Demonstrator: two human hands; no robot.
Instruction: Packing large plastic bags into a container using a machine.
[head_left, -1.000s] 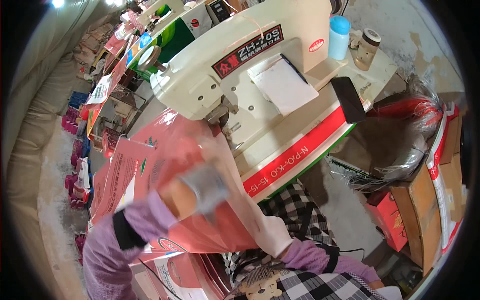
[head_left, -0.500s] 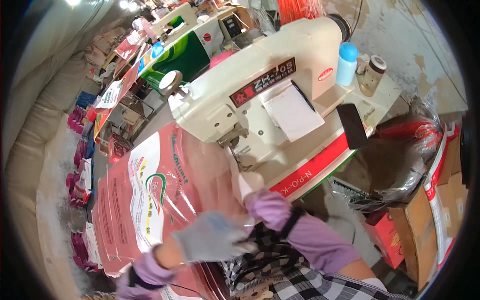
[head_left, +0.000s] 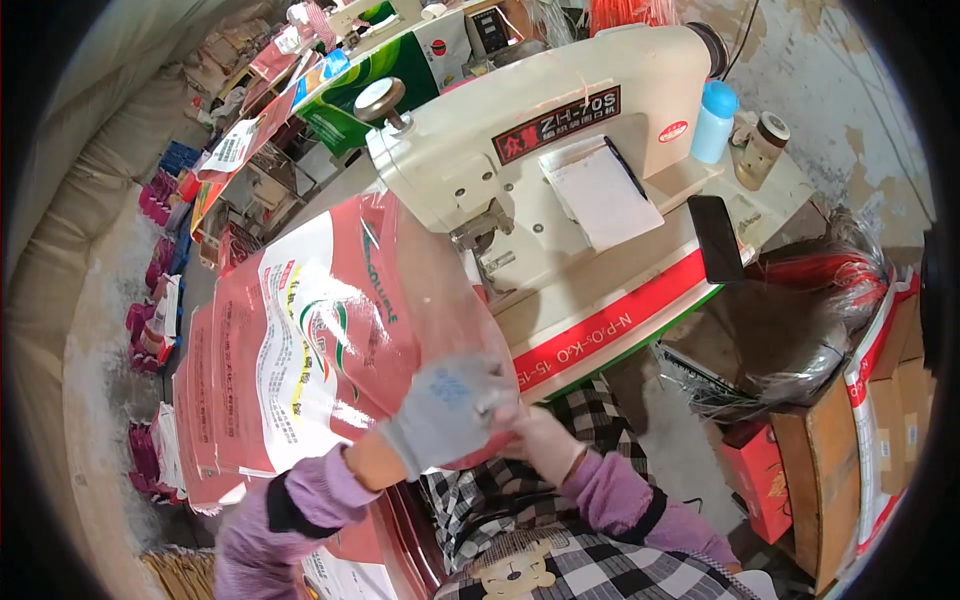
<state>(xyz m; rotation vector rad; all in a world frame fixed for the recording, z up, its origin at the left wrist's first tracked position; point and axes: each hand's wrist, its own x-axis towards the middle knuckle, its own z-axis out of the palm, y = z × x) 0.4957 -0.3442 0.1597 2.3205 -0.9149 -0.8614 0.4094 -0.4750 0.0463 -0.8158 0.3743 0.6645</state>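
A pink-red plastic sack point(head_left: 385, 330) with a white printed band lies before me, on a stack of like sacks point(head_left: 195, 420). My left hand point(head_left: 447, 405), in a grey glove, is closed on the sack's near right edge. Beside it, my right hand point(head_left: 548, 445) in a pale glove has its fingers pressed together at the same edge. The fingertips of both hands meet there and partly hide each other. Just beyond the sack stands a cream industrial sewing machine point(head_left: 560, 90); the sack's far right edge lies close to its needle area point(head_left: 485, 235).
On the machine bed rest a white notepad point(head_left: 600, 200) with a pen, and a black phone point(head_left: 715, 240). A blue bottle point(head_left: 714, 125) and a jar point(head_left: 762, 150) stand behind. Cardboard boxes point(head_left: 820, 490) are at the right. More sacks hang over the far table point(head_left: 370, 100).
My right hand has come away from the machine, toward me, to meet my left hand at the sack's edge. My left hand has moved up and slightly right. The view has shifted a little.
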